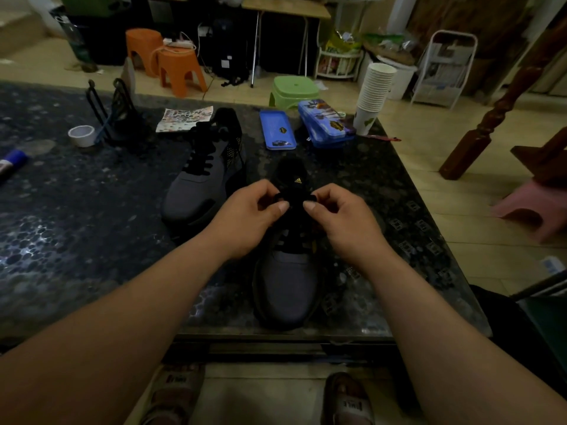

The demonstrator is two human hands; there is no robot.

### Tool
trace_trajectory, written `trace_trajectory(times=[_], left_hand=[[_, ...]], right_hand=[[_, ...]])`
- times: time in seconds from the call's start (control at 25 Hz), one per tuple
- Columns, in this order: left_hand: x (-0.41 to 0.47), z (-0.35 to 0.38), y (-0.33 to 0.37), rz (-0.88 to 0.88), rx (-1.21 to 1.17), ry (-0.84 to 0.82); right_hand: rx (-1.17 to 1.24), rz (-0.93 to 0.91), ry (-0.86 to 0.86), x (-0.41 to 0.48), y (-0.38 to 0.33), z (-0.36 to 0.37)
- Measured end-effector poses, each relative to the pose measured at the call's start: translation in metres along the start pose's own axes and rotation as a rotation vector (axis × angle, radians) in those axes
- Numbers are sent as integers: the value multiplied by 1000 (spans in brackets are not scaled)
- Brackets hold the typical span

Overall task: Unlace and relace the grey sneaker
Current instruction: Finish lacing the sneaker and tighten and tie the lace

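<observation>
Both bare forearms extend forward and converge. Left hand and right hand sit close together, backs upward, fingers curled, each thumb and forefinger pinching the black lace.

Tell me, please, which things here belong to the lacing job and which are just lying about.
In use: near grey sneaker, black lace, left hand, right hand.
Lying about: second sneaker, tape roll, blue tray, blue tin, paper cups.

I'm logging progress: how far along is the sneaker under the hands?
Done: black lace sits crossed through the near grey sneaker's visible eyelets. In hand: left hand and right hand each pinch a lace loop by the tongue. Left: unclear; this frame cannot show whether they are tying or untying.
</observation>
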State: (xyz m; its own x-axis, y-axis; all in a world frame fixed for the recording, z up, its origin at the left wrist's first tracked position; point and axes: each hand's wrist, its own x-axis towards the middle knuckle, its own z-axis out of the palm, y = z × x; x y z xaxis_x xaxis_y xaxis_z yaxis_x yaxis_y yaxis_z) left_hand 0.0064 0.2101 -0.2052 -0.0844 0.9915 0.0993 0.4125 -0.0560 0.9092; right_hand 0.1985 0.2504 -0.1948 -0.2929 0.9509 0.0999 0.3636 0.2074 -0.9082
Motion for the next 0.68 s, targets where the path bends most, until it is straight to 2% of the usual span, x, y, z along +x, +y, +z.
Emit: trace_trajectory(times=[0.28, 0.56, 0.68], left_hand=[[2, -4, 8, -42, -79, 54], [-1, 0, 0, 64, -15, 23], [0, 2, 2, 6, -52, 62]], right_hand=[[-131, 76, 27, 5, 5, -4], [-13, 30, -10, 2, 2, -1], [-12, 77, 16, 3, 2, -2]])
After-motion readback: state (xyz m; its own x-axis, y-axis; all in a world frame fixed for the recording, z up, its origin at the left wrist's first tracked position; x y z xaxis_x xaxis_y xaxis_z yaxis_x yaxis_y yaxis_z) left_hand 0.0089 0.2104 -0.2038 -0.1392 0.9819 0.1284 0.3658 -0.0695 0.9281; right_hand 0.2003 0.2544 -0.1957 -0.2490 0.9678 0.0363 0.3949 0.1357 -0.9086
